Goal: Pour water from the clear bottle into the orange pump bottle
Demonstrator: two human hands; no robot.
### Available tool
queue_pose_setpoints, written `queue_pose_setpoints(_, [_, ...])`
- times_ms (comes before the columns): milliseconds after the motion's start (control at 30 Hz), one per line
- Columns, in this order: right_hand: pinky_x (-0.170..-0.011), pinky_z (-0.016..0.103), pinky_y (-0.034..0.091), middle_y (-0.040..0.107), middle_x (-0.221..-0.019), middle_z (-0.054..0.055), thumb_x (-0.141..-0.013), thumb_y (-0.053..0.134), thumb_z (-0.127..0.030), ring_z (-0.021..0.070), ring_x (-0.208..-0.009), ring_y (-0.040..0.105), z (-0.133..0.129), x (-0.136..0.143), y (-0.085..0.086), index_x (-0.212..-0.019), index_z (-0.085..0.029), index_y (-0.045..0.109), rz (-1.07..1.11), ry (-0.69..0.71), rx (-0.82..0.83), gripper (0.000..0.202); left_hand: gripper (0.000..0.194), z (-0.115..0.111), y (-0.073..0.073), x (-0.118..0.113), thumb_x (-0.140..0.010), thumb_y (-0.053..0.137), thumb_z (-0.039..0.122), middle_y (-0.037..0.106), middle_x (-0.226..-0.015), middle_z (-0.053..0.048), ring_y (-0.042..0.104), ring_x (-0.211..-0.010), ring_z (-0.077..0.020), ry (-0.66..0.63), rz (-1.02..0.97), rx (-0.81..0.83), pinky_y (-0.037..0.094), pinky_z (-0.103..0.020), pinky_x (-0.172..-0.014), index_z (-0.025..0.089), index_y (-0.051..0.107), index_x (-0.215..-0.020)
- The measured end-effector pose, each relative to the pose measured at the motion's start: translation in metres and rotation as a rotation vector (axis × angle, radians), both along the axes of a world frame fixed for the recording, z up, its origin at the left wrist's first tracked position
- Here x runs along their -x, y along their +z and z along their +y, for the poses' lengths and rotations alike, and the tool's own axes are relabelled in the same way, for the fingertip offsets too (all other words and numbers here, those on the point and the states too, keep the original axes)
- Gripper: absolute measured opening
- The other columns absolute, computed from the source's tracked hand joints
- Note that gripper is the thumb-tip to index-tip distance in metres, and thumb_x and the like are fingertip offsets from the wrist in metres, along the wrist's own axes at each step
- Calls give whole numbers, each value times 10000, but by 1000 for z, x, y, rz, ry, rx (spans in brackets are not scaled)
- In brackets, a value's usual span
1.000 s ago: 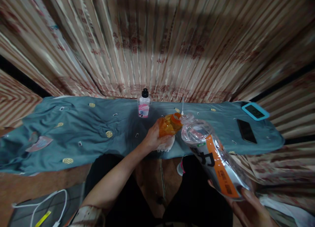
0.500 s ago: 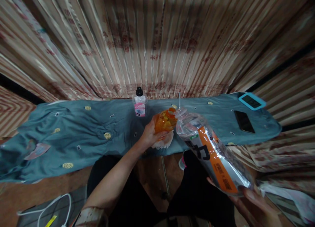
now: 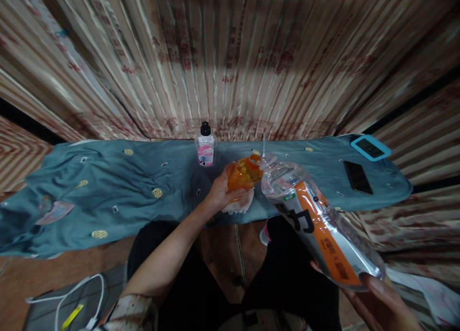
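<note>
My left hand is closed round a small orange see-through bottle, tilted with its open mouth to the right. A large clear plastic bottle with an orange and silver label lies slanted in my right hand, which grips it near its base. Its neck meets the mouth of the orange bottle; whether liquid passes between them I cannot tell. Under my left hand a whitish cloth-like piece rests on the table cover. Behind stands a clear bottle with a black cap and pink label.
A blue-green patterned cloth covers the narrow table. On its right end lie a black phone and a blue-framed display. A thin pale stick shows behind the bottle necks. A white cable lies at lower left.
Both hands and their bottles appear slightly further right in the view. The necks stay together, and the large bottle keeps its slant.
</note>
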State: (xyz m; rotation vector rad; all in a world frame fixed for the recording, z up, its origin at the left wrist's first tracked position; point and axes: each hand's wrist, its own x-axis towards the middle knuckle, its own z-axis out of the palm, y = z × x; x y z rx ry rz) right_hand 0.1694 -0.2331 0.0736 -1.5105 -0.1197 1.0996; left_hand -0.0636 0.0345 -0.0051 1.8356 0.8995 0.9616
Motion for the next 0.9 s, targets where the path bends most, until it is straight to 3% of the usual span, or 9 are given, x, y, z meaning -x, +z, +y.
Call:
queue_pose_setpoints(100, [-1134,270,481,746,-1253,-35,-767,770,-673,227,-1089,740,-3,-4,-3,-1549,-406,439,-29,17,44,890,744,1,-2,0,-785,869,414,741,-1271,-104,731,-1159,-299,-6,-3,-7,582,-412,-1029,203,543,-1420])
queue_pose_setpoints(167, [-1283,421,308,751,-1233,-16,-759,781,-655,277,-1099,726,-3,-5,-3,-1520,-397,471,-41,9,46,861,742,1,-2,0,-783,871,409,737,-1278,-105,732,-1154,-297,-6,-5,-13,582,-414,-1031,205,546,-1418])
queue_pose_setpoints(233, [-1320,477,172,751,-1227,-14,-725,818,-643,288,-1048,730,-3,-5,-4,-1486,-397,500,-37,4,35,862,739,1,-3,-1,-781,872,407,739,-1271,-104,737,-1141,-293,-6,-9,-9,585,-410,-1022,208,547,-1414])
queue_pose_setpoints(333, [-1225,339,376,742,-1261,-24,-709,825,-641,230,-1012,742,-3,-6,-5,-1473,-400,505,-40,4,16,862,739,1,-3,-1,-786,869,400,748,-1258,-97,743,-1124,-285,-10,-18,5,592,-405,-1007,215,533,-1419])
queue_pose_setpoints(433, [-1047,253,522,649,-1441,-18,-742,788,-655,215,-1200,687,-2,-4,-4,-1497,-398,484,-59,17,33,854,731,1,-4,-1,-786,865,402,747,-1262,-96,745,-1128,-285,-13,-28,9,593,-408,-1011,215,532,-1409])
queue_pose_setpoints(533, [-1227,407,394,487,-1607,-51,-637,846,-712,324,-1413,531,1,1,2,-1513,-448,465,-85,33,78,991,725,1,-4,0,-785,857,414,740,-1278,-100,740,-1152,-293,-18,-51,15,593,-412,-1014,211,528,-1399])
queue_pose_setpoints(633, [-1293,516,280,486,-1609,-38,-567,898,-702,381,-1507,403,4,6,9,-1534,-450,443,-90,41,61,1097,750,1,-3,0,-777,856,429,736,-1297,-112,729,-1181,-302,-31,-87,42,587,-422,-1025,204,509,-1403])
queue_pose_setpoints(800, [-1318,549,196,521,-1582,-7,-480,958,-632,422,-1534,346,8,13,15,-1531,-402,454,-50,3,23,1188,762,2,-3,0,-763,849,457,733,-1295,-120,723,-1187,-303,-37,-112,61,577,-428,-1037,189,502,-1385])
queue_pose_setpoints(900, [-1331,482,155,662,-1423,18,-503,936,-637,388,-1546,337,10,15,16,-1567,-364,415,-72,-18,23,1215,755,2,-3,0,-759,852,439,736,-1294,-111,727,-1179,-298,-16,-85,65,582,-430,-1030,202,500,-1384])
